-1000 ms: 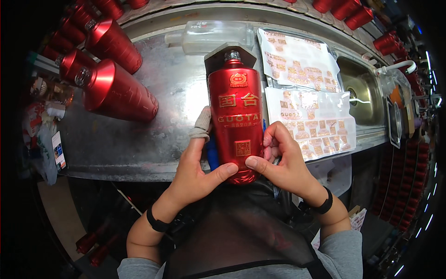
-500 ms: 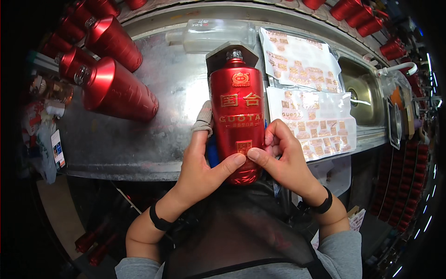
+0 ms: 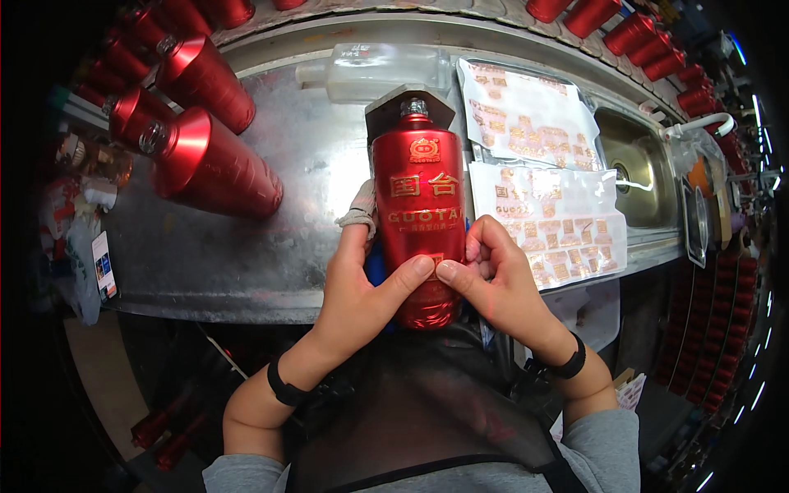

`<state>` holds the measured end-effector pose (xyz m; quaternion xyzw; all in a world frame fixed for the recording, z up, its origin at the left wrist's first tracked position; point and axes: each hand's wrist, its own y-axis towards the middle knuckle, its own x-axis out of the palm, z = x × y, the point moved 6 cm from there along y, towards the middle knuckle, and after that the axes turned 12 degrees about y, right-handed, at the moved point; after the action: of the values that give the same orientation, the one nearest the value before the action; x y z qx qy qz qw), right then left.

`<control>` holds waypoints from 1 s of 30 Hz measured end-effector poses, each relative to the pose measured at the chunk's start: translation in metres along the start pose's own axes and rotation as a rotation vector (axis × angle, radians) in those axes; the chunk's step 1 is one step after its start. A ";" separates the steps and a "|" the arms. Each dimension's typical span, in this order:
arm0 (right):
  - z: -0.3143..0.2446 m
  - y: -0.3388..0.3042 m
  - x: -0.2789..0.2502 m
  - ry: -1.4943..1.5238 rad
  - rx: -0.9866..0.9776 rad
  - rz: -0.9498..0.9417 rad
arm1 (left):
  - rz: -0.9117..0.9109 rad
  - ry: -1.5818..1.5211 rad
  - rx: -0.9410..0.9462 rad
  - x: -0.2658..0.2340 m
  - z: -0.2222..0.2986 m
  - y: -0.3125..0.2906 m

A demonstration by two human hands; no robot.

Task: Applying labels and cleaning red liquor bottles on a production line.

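Observation:
A red glass bottle (image 3: 417,185) with gold lettering leans neck-away in front of me, against a dark angular support (image 3: 440,105). My left hand (image 3: 353,287) is closed round its left side, with a fabric cover (image 3: 362,205) on a finger. Its thumb presses the lower front, over a small gold square decal (image 3: 436,260). My right hand (image 3: 505,283) holds the right side, fingers curled, its thumb on the decal's lower edge. Both thumbtips nearly meet. Part of the decal is hidden beneath them. To the right lie two white sheets of gold decals (image 3: 546,218).
Several red bottles (image 3: 218,164) stand on the left of the metal table (image 3: 214,271). A clear bottle (image 3: 386,72) lies behind the support. At the right is a sink (image 3: 633,164); a phone (image 3: 103,264) hangs near the left edge. More red bottles line a conveyor (image 3: 460,29).
Both thumbs have slid slightly up the bottle, now covering more of the square decal. The view has shifted a little, so the surroundings sit lower. The grip stays the same.

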<state>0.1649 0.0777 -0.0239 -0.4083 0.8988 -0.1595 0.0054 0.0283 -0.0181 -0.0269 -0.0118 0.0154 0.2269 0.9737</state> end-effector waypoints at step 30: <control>0.003 -0.008 -0.008 -0.063 -0.018 -0.082 | -0.068 0.115 -0.062 0.003 0.002 -0.004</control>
<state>0.1764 0.0777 -0.0250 -0.4496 0.8821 -0.1385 0.0233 0.0332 -0.0201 -0.0247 -0.0554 0.0638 0.1929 0.9776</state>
